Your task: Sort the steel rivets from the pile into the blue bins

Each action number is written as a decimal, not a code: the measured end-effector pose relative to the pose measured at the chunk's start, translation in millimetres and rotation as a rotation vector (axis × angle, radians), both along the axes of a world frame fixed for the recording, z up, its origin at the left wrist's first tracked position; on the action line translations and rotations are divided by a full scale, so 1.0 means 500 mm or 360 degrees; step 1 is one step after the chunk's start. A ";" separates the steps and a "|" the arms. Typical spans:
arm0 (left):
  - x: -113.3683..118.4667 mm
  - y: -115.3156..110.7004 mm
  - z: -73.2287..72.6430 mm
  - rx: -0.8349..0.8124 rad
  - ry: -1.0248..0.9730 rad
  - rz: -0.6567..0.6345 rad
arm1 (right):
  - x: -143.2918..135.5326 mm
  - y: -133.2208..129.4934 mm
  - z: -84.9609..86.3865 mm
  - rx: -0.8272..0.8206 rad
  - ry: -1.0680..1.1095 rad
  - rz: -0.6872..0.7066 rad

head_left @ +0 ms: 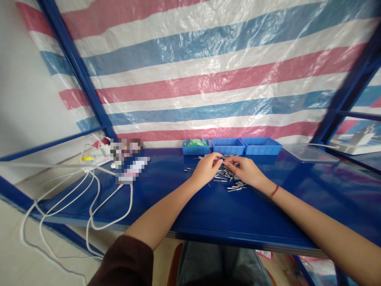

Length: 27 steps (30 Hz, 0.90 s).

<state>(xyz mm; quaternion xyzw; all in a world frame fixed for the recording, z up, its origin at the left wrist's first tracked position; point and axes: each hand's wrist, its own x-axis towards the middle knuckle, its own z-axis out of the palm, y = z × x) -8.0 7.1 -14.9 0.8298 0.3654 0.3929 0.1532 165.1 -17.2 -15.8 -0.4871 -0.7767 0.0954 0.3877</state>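
A loose pile of silver blind rivets (237, 186), thin pins with thicker ends, is spread over the blue tabletop (208, 210). Above this pile, my left hand (205, 169) is closed in a pinch, thumb against fingers. My right hand (246, 169) comes in from the other side, also pinching, its fingertips almost meeting those of the left. A small bit of metal shows between the fingertips and looks like a rivet, though the fingers cover most of it. Part of the pile is hidden behind both hands.
Behind the hands stand a blue bin with green plastic (195, 143), a middle blue bin (228, 149) and a right blue bin (262, 149). A clear plastic lid (309, 153) lies at right. White cables (95, 206) trail over the left edge beside a blurred-out item (132, 169).
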 end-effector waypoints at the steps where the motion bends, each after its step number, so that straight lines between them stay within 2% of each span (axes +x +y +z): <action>1: 0.003 0.001 0.000 -0.0111 -0.0137 -0.0003 | 0.001 0.003 -0.002 -0.0043 0.0084 0.0027; 5: 0.011 0.008 -0.001 -0.0428 -0.0565 -0.0074 | 0.000 0.012 -0.003 -0.0169 0.0415 0.0145; 10: 0.016 0.012 -0.003 -0.0491 -0.0795 -0.0227 | -0.010 0.000 0.008 -0.0316 0.0700 0.0227; 20: 0.019 0.002 0.001 -0.0529 -0.0842 -0.0264 | -0.016 -0.010 0.009 -0.0463 0.0845 0.0247; 27: 0.019 0.007 0.000 -0.0545 -0.0839 -0.0216 | -0.029 -0.015 0.005 -0.0709 0.1143 0.0205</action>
